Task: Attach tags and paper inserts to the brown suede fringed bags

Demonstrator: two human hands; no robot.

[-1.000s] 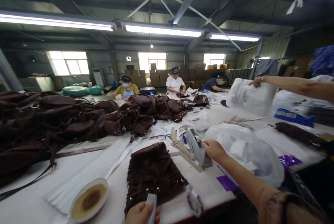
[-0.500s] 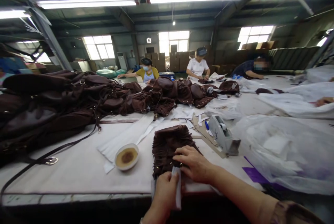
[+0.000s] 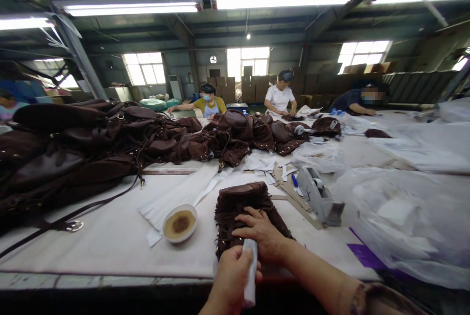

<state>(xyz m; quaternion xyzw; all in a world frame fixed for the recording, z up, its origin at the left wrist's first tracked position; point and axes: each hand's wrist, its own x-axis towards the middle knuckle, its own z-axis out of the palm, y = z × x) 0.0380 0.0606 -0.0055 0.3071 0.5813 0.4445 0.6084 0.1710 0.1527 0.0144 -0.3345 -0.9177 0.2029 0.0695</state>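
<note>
At the bottom centre of the frame, a flat strip of folded white material (image 3: 249,273) is pinched between the thumb and curled fingers of the left hand (image 3: 235,273). Just above it, the dark brown fringed bag (image 3: 242,202) is touched from on top by the right hand (image 3: 262,234), its fingers loosely spread; farther off, a grey tape dispenser (image 3: 317,197) is seen right of centre.

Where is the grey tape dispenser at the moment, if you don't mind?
In the head view, the grey tape dispenser stands on the white-covered table, right of the dark brown fringed bag, beside the clear plastic bag.
</note>
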